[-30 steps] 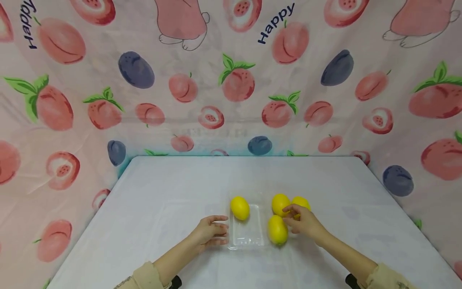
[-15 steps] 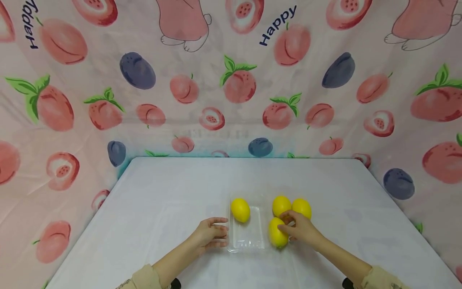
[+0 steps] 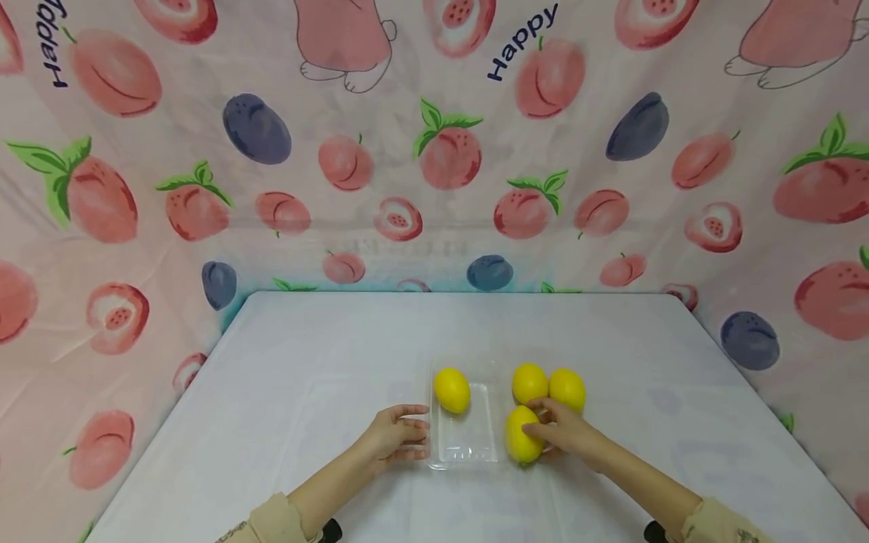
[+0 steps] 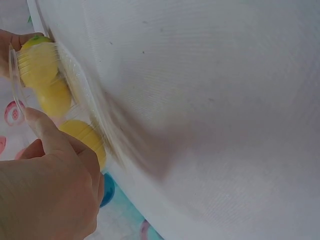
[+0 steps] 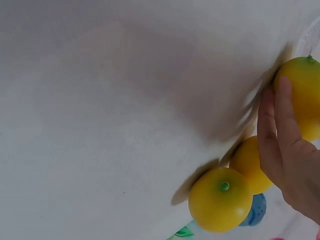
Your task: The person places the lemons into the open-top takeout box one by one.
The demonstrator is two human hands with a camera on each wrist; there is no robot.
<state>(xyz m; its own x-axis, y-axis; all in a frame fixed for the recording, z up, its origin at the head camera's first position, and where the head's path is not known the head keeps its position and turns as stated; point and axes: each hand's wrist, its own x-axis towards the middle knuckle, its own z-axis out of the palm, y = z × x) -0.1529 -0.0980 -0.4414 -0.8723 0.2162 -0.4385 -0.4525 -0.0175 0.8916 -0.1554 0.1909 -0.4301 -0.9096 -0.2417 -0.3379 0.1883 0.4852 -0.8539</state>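
A clear plastic tray [image 3: 467, 449] lies on the white table, with one yellow lemon [image 3: 451, 391] at its back left. My left hand [image 3: 395, 434] rests its fairly straight fingers against the tray's left side; in the left wrist view a fingertip [image 4: 34, 114] is at the rim. To the right of the tray, my right hand [image 3: 566, 430] holds the front lemon [image 3: 519, 437] between thumb and fingers. The right wrist view shows two fingers [image 5: 285, 112] along this lemon's side, its green stem end [image 5: 310, 59] showing.
Two more lemons stand side by side just behind my right hand, a left one [image 3: 529, 382] and a right one [image 3: 568, 388]. A fruit-printed cloth [image 3: 434, 166] hangs behind the table and along both sides. The table's back edge [image 3: 462, 292] meets it.
My right hand has moved left and slightly down from beside the lemons onto the front lemon, and now grips it. My left hand and the tray have stayed put.
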